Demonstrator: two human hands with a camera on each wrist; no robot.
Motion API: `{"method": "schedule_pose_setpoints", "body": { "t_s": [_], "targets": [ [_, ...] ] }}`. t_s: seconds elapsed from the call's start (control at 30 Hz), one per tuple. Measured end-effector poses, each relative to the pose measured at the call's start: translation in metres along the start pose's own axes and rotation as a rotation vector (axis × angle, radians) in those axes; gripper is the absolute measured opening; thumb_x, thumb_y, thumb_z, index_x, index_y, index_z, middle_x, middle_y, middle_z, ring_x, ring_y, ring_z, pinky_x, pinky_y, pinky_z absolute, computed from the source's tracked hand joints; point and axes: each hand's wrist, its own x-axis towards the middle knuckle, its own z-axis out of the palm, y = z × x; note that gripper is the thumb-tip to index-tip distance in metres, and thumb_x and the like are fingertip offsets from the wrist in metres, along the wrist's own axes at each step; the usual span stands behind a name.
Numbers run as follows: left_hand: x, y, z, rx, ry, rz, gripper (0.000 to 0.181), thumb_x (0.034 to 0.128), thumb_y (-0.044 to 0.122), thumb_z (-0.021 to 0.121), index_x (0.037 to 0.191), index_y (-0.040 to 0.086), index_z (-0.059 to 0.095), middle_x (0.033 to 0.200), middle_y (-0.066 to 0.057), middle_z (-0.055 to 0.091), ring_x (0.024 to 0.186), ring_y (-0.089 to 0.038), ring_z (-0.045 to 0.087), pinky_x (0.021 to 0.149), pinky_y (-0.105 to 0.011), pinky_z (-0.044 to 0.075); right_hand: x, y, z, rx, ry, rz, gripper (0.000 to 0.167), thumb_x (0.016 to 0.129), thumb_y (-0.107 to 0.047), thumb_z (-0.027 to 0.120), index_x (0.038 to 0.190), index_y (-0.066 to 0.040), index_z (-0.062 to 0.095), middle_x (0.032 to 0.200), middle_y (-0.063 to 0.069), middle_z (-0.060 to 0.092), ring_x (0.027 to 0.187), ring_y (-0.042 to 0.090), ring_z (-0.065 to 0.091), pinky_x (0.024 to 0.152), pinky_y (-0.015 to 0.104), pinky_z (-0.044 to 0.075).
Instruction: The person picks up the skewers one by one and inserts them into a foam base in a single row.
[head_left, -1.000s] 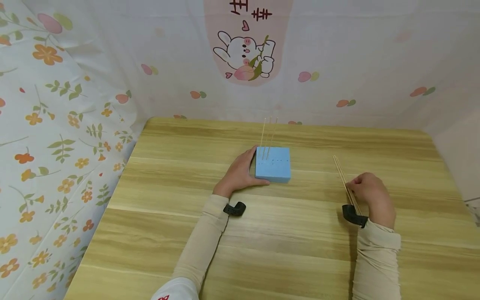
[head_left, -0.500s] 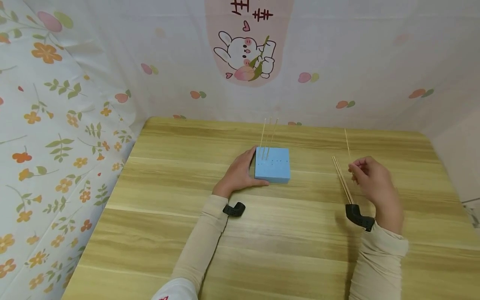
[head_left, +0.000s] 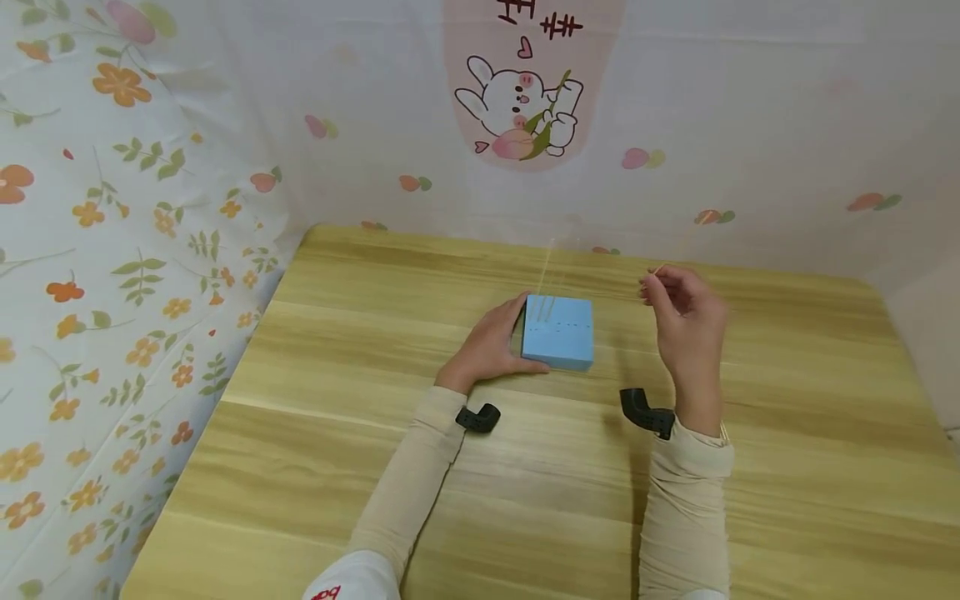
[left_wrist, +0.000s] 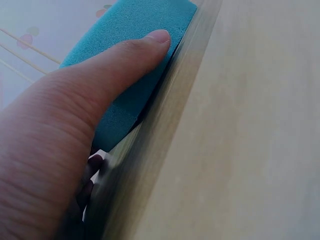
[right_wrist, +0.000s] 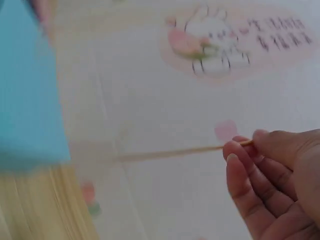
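A blue foam block (head_left: 558,343) sits on the wooden table, with a row of small holes across its top. Three thin bamboo sticks (head_left: 545,307) stand in its left part, leaning slightly. My left hand (head_left: 489,346) grips the block from the left; in the left wrist view the thumb (left_wrist: 135,57) lies along its side. To the right of the block and raised above the table, my right hand (head_left: 692,321) pinches one bamboo stick (right_wrist: 185,152) between thumb and fingertips. In the right wrist view that stick points toward the block's side and its far end is blurred.
Loose sticks (head_left: 724,432) peek out beside the right wrist, mostly hidden by the arm. Black wrist mounts (head_left: 478,418) sit on both forearms. A patterned cloth (head_left: 360,100) hangs behind the table's far edge and along its left side.
My right hand has lifted one stick from the loose ones on the table and moved it left and away from me, toward the block. The left hand keeps its hold. The head view has shifted slightly.
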Motion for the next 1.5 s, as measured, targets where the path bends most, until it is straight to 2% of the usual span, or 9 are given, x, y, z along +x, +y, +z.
{"method": "schedule_pose_setpoints", "body": {
  "t_s": [0.07, 0.13, 0.27, 0.4, 0.6, 0.9, 1.0, 1.23, 1.5],
  "targets": [
    [0.001, 0.001, 0.001, -0.002, 0.0, 0.007, 0.13, 0.0723, 0.053, 0.093, 0.166, 0.006, 0.015, 0.166, -0.012, 0.032, 0.153, -0.031, 0.03, 0.124, -0.047, 0.026, 0.0, -0.003, 0.012, 0.016, -0.029, -0.023, 0.017, 0.1, -0.001, 0.067, 0.104, 0.015, 0.07, 0.092, 0.018, 0.072, 0.079, 0.001, 0.067, 0.077, 0.013, 0.054],
    [0.002, 0.002, 0.001, 0.002, 0.003, 0.012, 0.13, 0.072, 0.053, 0.093, 0.166, 0.006, 0.016, 0.166, -0.012, 0.034, 0.152, -0.031, 0.031, 0.124, -0.046, 0.027, -0.001, -0.005, 0.023, -0.006, -0.076, -0.04, 0.016, 0.1, -0.003, 0.067, 0.103, 0.013, 0.071, 0.091, 0.021, 0.073, 0.08, 0.003, 0.068, 0.078, 0.012, 0.053],
    [0.004, 0.002, 0.002, 0.014, 0.016, 0.017, 0.13, 0.0711, 0.054, 0.093, 0.165, 0.005, 0.017, 0.164, -0.011, 0.037, 0.151, -0.03, 0.034, 0.123, -0.045, 0.029, -0.004, -0.006, 0.035, -0.084, -0.141, -0.051, 0.015, 0.1, -0.008, 0.069, 0.101, 0.006, 0.073, 0.087, 0.017, 0.075, 0.078, 0.019, 0.072, 0.077, 0.009, 0.05],
    [0.004, 0.002, 0.002, 0.019, 0.021, 0.012, 0.13, 0.0709, 0.054, 0.093, 0.165, 0.006, 0.018, 0.163, -0.011, 0.037, 0.151, -0.029, 0.034, 0.123, -0.044, 0.029, -0.004, -0.006, 0.039, -0.106, -0.165, -0.049, 0.014, 0.1, -0.009, 0.069, 0.099, 0.005, 0.074, 0.085, 0.016, 0.075, 0.077, 0.033, 0.072, 0.076, 0.008, 0.048],
    [0.004, 0.001, 0.002, 0.017, 0.021, 0.006, 0.131, 0.071, 0.054, 0.093, 0.165, 0.006, 0.017, 0.164, -0.011, 0.036, 0.151, -0.029, 0.033, 0.123, -0.044, 0.029, -0.004, -0.005, 0.04, -0.116, -0.181, -0.063, 0.011, 0.098, -0.006, 0.071, 0.098, 0.005, 0.074, 0.084, 0.015, 0.074, 0.077, 0.029, 0.072, 0.075, 0.009, 0.047],
    [0.004, 0.0, 0.001, 0.01, 0.018, 0.005, 0.13, 0.0711, 0.055, 0.093, 0.165, 0.006, 0.017, 0.164, -0.011, 0.037, 0.151, -0.029, 0.034, 0.122, -0.045, 0.03, -0.005, -0.009, 0.044, -0.144, -0.229, -0.066, 0.013, 0.099, -0.008, 0.07, 0.101, 0.004, 0.075, 0.088, 0.015, 0.075, 0.081, 0.031, 0.073, 0.078, 0.008, 0.047],
    [0.004, 0.0, 0.001, 0.005, 0.023, 0.013, 0.13, 0.0709, 0.055, 0.093, 0.165, 0.006, 0.018, 0.163, -0.01, 0.039, 0.15, -0.028, 0.035, 0.122, -0.044, 0.031, -0.005, -0.009, 0.045, -0.158, -0.247, -0.065, 0.014, 0.1, -0.009, 0.07, 0.101, 0.003, 0.076, 0.09, 0.015, 0.076, 0.083, 0.031, 0.073, 0.078, 0.014, 0.049],
    [0.003, 0.0, 0.001, 0.004, 0.025, 0.014, 0.128, 0.0712, 0.054, 0.093, 0.165, 0.006, 0.02, 0.162, -0.01, 0.04, 0.149, -0.027, 0.036, 0.122, -0.044, 0.03, -0.007, -0.005, 0.049, -0.206, -0.286, -0.117, 0.013, 0.098, -0.005, 0.071, 0.103, 0.005, 0.077, 0.097, 0.018, 0.076, 0.085, 0.031, 0.071, 0.078, 0.044, 0.057],
    [0.002, 0.0, 0.001, 0.012, 0.023, 0.007, 0.128, 0.0716, 0.054, 0.093, 0.165, 0.006, 0.02, 0.162, -0.009, 0.039, 0.149, -0.027, 0.036, 0.123, -0.043, 0.028, -0.009, -0.002, 0.052, -0.228, -0.3, -0.122, 0.014, 0.098, -0.004, 0.071, 0.106, 0.006, 0.077, 0.101, 0.02, 0.075, 0.087, 0.033, 0.071, 0.08, 0.048, 0.059]
  ]
}}
